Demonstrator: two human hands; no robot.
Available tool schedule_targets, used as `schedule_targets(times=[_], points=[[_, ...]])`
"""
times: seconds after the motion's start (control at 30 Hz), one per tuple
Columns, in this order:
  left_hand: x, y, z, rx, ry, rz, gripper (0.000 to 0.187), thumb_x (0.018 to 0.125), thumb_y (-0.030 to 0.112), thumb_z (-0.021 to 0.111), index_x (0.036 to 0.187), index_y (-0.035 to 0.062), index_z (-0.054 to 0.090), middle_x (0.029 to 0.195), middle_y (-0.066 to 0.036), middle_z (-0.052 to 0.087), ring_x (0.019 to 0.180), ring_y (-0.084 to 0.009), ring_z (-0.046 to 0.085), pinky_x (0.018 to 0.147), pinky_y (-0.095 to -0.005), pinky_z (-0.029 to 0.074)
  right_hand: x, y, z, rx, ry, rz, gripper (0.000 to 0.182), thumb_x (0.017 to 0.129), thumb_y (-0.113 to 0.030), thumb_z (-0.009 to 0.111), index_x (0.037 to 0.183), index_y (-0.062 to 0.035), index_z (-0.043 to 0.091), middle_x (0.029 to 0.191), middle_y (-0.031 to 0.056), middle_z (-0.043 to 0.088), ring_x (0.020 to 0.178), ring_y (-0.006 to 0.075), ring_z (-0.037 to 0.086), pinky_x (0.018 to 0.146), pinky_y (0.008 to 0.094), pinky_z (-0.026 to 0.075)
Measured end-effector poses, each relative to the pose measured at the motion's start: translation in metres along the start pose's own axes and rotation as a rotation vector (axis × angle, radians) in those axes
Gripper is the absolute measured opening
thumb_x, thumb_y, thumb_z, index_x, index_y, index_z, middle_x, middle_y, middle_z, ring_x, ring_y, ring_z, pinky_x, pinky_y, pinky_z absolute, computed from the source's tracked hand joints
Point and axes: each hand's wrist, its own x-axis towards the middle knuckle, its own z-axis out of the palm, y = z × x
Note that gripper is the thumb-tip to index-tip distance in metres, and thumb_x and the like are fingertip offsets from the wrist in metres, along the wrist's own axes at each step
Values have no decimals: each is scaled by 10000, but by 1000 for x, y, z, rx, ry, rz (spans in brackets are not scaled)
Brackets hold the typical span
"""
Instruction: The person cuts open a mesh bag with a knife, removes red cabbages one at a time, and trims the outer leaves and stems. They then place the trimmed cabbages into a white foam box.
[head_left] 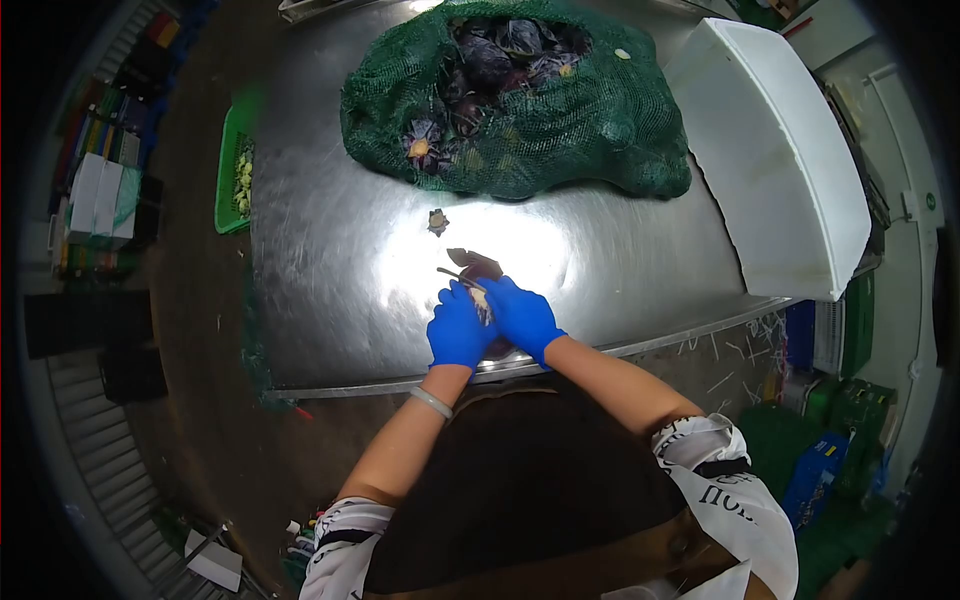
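The head view looks forward and steeply down from above the near edge of the table (330, 280), over the apron (530, 500). It is close to the left hand (458, 332) and right hand (526, 318), near its middle, and farther from the net bag (600, 150). The wide lens bends straight lines and takes in floor (200, 380) left and right.

This looks like a food-packing workroom, shown by the steel table (330, 300), the large net sack (620, 130) of purple vegetables (485, 60) and the white foam box (760, 160).
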Motion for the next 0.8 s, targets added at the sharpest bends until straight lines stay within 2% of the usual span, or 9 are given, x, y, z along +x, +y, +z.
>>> schedule_targets(times=[0.2,0.23,0.37,0.43,0.47,0.6,0.67,0.7,0.8], points=[[-12,2,9,56,-2,82,1044,645,579,770,1379,-12,322,1207,-223,484,956,-346,626,695,-432,559,30,51,10,105,118,63,230,910,-256,525,1042,-83,601,1001,154,633,902,334,632,784,419,505],[-13,0,-3,-2,-179,0,1090,655,568,769,1434,-1,261,1308,-230,440,1032,-360,605,760,-426,552,32,47,8,158,141,34,255,898,-272,547,1059,-82,602,1010,151,637,906,336,631,789,419,504],[-15,-53,20,-555,-2,145,1014,637,348,851,1431,50,294,1327,-215,466,1148,-357,561,936,-400,495,11,31,13,250,124,59,348,850,-321,626,1106,-86,622,977,148,666,911,341,634,805,418,498],[0,-80,25,-782,-29,231,1042,566,208,906,1410,76,309,1306,-135,471,1184,-254,512,1000,-371,454,25,48,34,173,169,55,318,849,-312,628,1069,-83,640,935,152,674,897,340,638,797,415,498],[-2,-89,26,-886,19,250,1058,552,178,909,1410,84,298,1323,-128,448,1208,-250,486,1016,-371,444,33,63,36,462,257,113,277,851,-293,621,1016,-73,658,903,159,680,870,323,649,763,407,504],[-18,-81,-27,-1376,188,252,1117,499,91,905,1417,103,268,1370,-117,387,1255,-259,436,1078,-403,390,26,59,-27,390,276,213,392,839,-335,659,1130,-73,643,918,151,684,795,283,668,732,365,519],[-19,-73,-50,-1302,209,300,1115,501,89,902,1419,106,268,1381,-113,376,1254,-263,437,1083,-404,384,5,10,-56,374,315,90,464,832,-369,677,1184,-73,617,933,149,683,793,285,671,738,361,521],[-17,-69,-56,-1269,220,330,1115,502,88,900,1420,108,269,1386,-112,370,1254,-265,437,1085,-404,381,-8,-21,-80,465,97,160,575,811,-430,697,1263,-99,566,963,147,682,831,290,677,738,375,525],[-15,-62,-62,-939,388,483,1043,510,138,912,1373,119,326,1365,-124,377,1270,-285,417,1087,-405,366,-19,-50,-73,470,148,-135,457,805,-293,718,1192,-90,584,856,121,684,732,246,660,703,338,520]])
